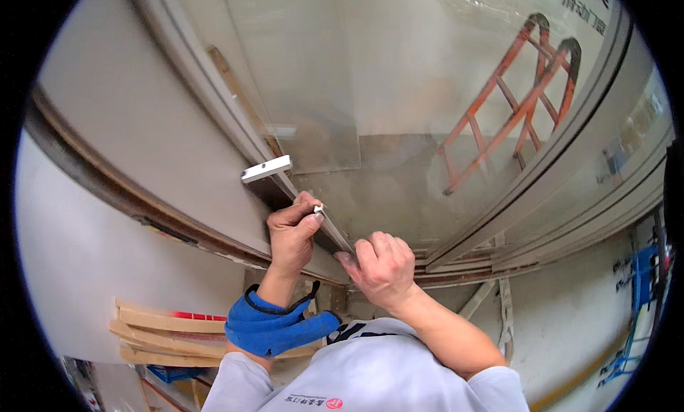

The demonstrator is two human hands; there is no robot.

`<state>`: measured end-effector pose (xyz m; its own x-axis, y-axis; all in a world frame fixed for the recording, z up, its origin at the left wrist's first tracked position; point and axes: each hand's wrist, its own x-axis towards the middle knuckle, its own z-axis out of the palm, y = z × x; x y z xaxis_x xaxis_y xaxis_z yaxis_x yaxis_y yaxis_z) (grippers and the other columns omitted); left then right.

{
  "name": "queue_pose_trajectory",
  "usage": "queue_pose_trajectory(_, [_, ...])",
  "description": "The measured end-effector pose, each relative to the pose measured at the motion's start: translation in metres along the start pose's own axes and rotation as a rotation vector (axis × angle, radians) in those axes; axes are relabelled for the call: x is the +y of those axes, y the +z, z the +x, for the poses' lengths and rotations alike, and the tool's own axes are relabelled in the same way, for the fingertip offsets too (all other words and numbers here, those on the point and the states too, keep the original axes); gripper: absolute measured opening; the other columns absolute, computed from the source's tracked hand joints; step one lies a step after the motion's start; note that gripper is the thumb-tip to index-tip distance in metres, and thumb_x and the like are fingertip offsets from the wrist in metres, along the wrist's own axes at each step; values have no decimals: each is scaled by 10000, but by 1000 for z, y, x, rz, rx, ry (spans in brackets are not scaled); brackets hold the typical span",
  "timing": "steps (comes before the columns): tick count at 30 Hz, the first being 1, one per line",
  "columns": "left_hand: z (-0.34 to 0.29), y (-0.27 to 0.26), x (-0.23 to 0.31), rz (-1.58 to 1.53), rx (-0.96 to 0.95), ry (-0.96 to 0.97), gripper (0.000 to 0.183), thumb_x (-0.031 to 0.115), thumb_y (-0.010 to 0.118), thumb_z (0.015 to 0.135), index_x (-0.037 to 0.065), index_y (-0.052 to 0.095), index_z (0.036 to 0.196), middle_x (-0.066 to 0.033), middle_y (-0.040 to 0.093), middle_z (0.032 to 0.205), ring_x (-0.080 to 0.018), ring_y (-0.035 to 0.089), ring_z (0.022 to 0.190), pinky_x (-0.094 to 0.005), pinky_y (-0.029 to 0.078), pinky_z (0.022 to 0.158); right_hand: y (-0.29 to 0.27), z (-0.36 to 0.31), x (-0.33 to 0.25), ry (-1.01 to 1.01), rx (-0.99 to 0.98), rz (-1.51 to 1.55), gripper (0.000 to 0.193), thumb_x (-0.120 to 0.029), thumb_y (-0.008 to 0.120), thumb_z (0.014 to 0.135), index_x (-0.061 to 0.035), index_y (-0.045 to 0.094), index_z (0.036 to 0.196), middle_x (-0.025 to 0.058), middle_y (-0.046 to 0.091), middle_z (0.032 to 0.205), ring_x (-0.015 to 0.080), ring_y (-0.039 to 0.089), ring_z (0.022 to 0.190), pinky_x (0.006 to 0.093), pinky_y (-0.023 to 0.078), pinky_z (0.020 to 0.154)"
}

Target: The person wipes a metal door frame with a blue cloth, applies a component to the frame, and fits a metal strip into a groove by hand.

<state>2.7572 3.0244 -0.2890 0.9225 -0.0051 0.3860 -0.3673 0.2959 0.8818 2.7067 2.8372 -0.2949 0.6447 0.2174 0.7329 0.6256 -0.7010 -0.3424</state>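
In front of the glass panel, a slim light metal strip (pixel 335 234) slants between my two hands. My left hand (pixel 291 230) is closed, pinching near the strip's upper end with thumb and fingers. Lower down and to the right, my right hand (pixel 381 267) has its fingers curled around the strip's other end; the fingertips are partly hidden. Just beyond my left hand, a dark bar with a white end piece (pixel 267 169) stands by the upright frame (pixel 206 77). How the bar and the strip join is covered by my fingers. A blue cloth band (pixel 274 323) wraps my left forearm.
A large glass panel (pixel 313 70) stands ahead, and an orange folding ladder (pixel 499 120) shows through or in it. Wooden strips (pixel 167 333) lie at lower left. A dark-edged frame (pixel 527 184) runs along the right. Blue items (pixel 645 276) sit at far right.
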Motion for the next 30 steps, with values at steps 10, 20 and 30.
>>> queue_pose_trajectory(10, [14, 0, 2, 61, -108, 60, 211, 29, 654, 834, -84, 739, 990, -100, 650, 923, -191, 564, 892, -309, 449, 790, 4, 15, 7, 39, 2, -131, 247, -150, 760, 684, -94, 523, 721, 99, 515, 773, 303, 552, 663, 432, 427, 590])
queue_pose_trajectory(20, [8, 7, -13, -98, 165, 5, 106, 93, 658, 930, 27, 726, 882, -12, 703, 910, -97, 608, 911, -273, 508, 774, -29, 139, -56, -386, -191, 81, 208, -114, 777, 667, -34, 640, 802, 215, 557, 1415, 373, 530, 1170, 477, 455, 940])
queue_pose_trajectory(30, [-20, 13, -11, 724, 263, 166, 125, 52, 686, 855, -10, 706, 962, -231, 661, 825, -373, 675, 730, -380, 510, 620, -26, 134, -40, -322, -307, -13, 255, -102, 783, 659, 20, 571, 732, 321, 446, 1492, 472, 478, 1215, 545, 428, 1003])
